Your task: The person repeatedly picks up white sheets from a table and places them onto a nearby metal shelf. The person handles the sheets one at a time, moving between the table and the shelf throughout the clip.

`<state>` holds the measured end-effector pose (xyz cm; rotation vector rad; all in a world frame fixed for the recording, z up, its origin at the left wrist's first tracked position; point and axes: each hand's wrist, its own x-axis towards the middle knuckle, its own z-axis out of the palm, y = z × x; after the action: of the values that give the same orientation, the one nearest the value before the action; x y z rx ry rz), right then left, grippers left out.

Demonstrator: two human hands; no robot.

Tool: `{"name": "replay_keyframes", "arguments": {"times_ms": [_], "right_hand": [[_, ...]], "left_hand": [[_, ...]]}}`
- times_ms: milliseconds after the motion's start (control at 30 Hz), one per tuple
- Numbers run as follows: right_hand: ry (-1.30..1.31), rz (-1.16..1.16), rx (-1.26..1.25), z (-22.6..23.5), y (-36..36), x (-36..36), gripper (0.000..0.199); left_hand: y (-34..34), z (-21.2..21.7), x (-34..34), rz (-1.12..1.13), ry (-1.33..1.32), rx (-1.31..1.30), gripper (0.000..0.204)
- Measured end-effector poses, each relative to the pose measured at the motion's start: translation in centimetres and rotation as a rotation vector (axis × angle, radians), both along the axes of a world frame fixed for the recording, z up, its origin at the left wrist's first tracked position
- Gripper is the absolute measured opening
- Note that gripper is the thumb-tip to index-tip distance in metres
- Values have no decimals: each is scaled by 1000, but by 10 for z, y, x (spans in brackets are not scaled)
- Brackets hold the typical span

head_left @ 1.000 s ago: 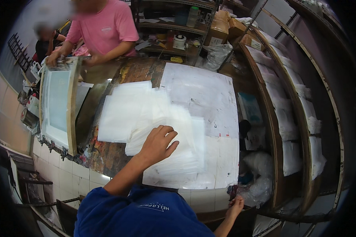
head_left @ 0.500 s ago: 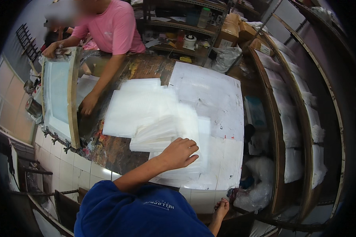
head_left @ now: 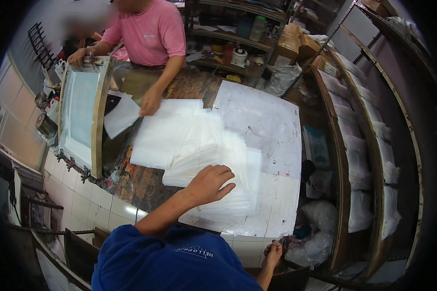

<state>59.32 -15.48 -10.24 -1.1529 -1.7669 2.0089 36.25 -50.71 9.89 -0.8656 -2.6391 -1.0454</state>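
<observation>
My left hand [head_left: 210, 185] lies palm down on a spread pile of thin, whitish translucent sheets [head_left: 165, 128]. Its fingers are loosely bent and the thumb stands apart; nothing shows in its grasp. At the near right, off the table edge, my right hand [head_left: 273, 253] is closed with curled fingers, and what it may hold is hidden. Across the table a co-worker in pink grips the top of a tilted wooden screen frame [head_left: 98, 121] with one hand. The co-worker's other hand [head_left: 151, 101] is at a white sheet [head_left: 120, 116] beside the frame.
Large white boards [head_left: 257, 123] cover the table's right part. Its paint-stained wooden top [head_left: 136, 186] shows at the left. Racks [head_left: 342, 160] with stacked plastic-wrapped packs stand at the right. Plastic bags [head_left: 318, 228] lie below. Shelves with boxes [head_left: 286, 43] are at the back.
The co-worker's free hand has moved right, away from the frame, bringing a white sheet out toward the pile. My left hand stays on the sheets; my right hand stays closed.
</observation>
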Motion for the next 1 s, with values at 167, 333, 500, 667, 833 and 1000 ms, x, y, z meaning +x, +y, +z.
{"name": "replay_keyframes", "arguments": {"times_ms": [167, 333, 500, 667, 833, 1000], "right_hand": [[-24, -41, -22, 4, -9, 9, 10], [-43, -58, -12, 11, -14, 19, 10], [-70, -107, -41, 12, -18, 27, 10], [-52, -82, -47, 8, -18, 29, 12], [-50, -1, -27, 11, -20, 20, 14], [-41, 6, 35, 29, -23, 1, 15]], "left_hand": [[0, 15, -15, 76, 91, 12, 18], [-8, 23, -41, 200, 189, -32, 14], [-36, 6, -76, 434, 132, -313, 24], [-66, -39, -91, 527, -190, -509, 30], [-85, -80, -91, 524, -395, -573, 24], [-68, -47, -91, 481, -161, -468, 19]]}}
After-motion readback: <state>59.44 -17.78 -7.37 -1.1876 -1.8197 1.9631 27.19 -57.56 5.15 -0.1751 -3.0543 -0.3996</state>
